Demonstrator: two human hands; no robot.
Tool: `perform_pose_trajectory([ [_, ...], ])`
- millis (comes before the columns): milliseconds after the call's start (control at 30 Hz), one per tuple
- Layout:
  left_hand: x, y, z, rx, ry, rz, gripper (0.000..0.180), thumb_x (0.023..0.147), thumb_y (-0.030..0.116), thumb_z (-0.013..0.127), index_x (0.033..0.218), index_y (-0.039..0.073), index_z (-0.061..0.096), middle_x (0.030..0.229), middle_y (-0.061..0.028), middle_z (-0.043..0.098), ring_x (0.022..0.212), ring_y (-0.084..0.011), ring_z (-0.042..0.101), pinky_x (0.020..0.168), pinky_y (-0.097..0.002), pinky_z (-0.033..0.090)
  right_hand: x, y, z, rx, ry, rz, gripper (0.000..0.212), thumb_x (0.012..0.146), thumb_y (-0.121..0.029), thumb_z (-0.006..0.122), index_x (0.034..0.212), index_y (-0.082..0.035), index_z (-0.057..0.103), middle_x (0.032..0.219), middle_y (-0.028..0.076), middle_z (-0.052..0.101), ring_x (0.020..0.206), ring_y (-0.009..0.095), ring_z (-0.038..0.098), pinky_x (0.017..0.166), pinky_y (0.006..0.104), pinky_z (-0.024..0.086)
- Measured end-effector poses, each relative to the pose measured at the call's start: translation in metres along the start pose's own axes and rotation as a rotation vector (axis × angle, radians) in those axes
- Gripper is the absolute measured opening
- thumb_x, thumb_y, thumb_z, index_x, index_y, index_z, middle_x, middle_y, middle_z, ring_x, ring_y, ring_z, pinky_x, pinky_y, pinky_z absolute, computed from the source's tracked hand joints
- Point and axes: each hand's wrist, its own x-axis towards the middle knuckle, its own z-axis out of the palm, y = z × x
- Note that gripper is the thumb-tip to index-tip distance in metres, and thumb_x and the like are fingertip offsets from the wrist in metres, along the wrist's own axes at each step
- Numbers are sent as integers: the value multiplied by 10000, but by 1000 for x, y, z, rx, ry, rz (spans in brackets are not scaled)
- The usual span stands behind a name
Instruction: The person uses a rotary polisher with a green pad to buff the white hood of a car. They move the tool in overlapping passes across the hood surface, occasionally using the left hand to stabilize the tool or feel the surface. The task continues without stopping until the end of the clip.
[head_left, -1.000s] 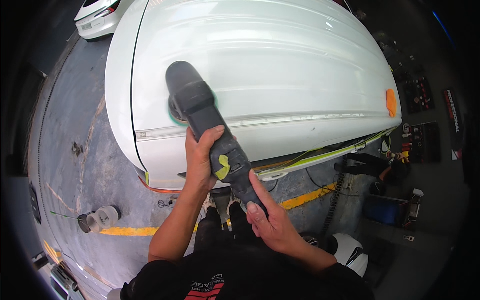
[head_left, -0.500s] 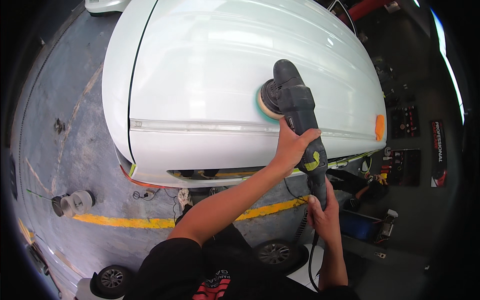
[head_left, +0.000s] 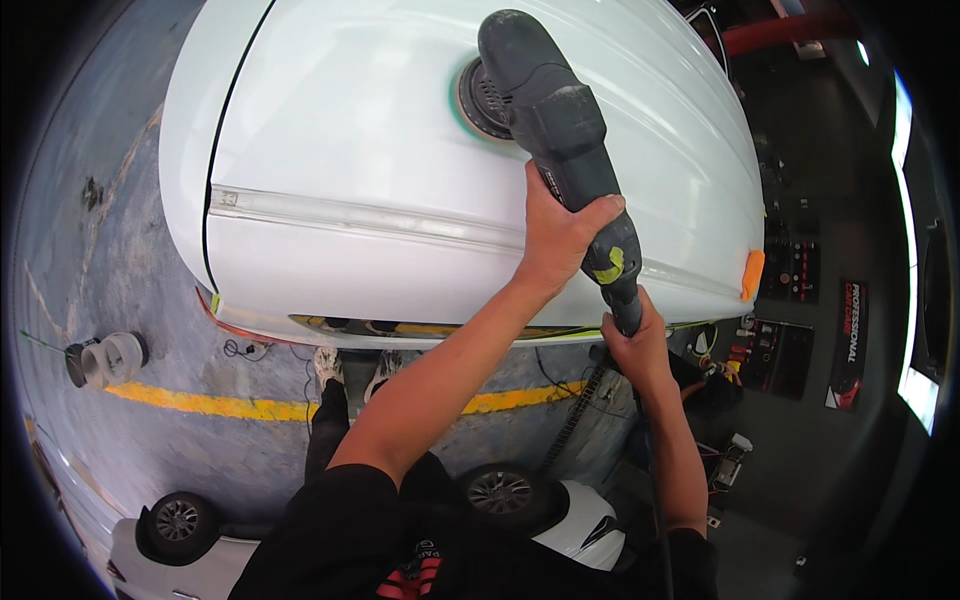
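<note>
A black power polisher [head_left: 565,125] rests its round pad [head_left: 470,105], edged in green, on the white car roof [head_left: 380,120]. My left hand [head_left: 562,230] is wrapped round the body of the tool just behind its head, thumb on top. Farther back, my right hand [head_left: 640,345] grips the narrow rear end, where a black cord [head_left: 655,470] runs down past my forearm. Yellow-green tape sticks to the polisher between my two hands. Below the pad, a pale roof channel [head_left: 370,218] crosses the car lengthwise.
An orange cloth [head_left: 752,275] lies at the roof's right edge. On the floor at left stand buckets [head_left: 105,358] near a yellow line [head_left: 220,404]. Behind me is another white car [head_left: 580,530]. Cables trail beside the roof, and dark shelving with tools [head_left: 775,355] stands at right.
Both hands have pushed the polisher farther across the roof, away from me and slightly left in view. The view itself has shifted too. My grip on the tool is the same.
</note>
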Motion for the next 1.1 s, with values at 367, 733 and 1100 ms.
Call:
perform_pose_trajectory([
  [367, 10, -58, 38, -94, -23, -2, 789, 772, 140, 888, 1378, 59, 389, 1159, -94, 576, 1036, -182, 645, 921, -353, 582, 32, 65, -57, -123, -2, -59, 198, 919, -59, 704, 1090, -37, 608, 784, 100, 631, 721, 129, 542, 724, 329, 509],
  [733, 15, -73, 54, -205, 34, 117, 778, 762, 113, 874, 1376, 71, 397, 1143, -68, 578, 1033, -172, 633, 942, -359, 565, 75, 93, -86, -188, -59, -170, 239, 921, -55, 722, 1132, -27, 612, 785, 87, 630, 731, 118, 529, 735, 312, 514],
  [1100, 40, -1, 8, -212, 137, 273, 726, 794, 114, 854, 1361, 77, 402, 1172, -68, 565, 1087, -175, 611, 996, -377, 534, 136, 8, -52, -257, -193, -323, 209, 932, -81, 700, 1102, -57, 581, 761, 115, 603, 676, 214, 526, 731, 344, 503],
])
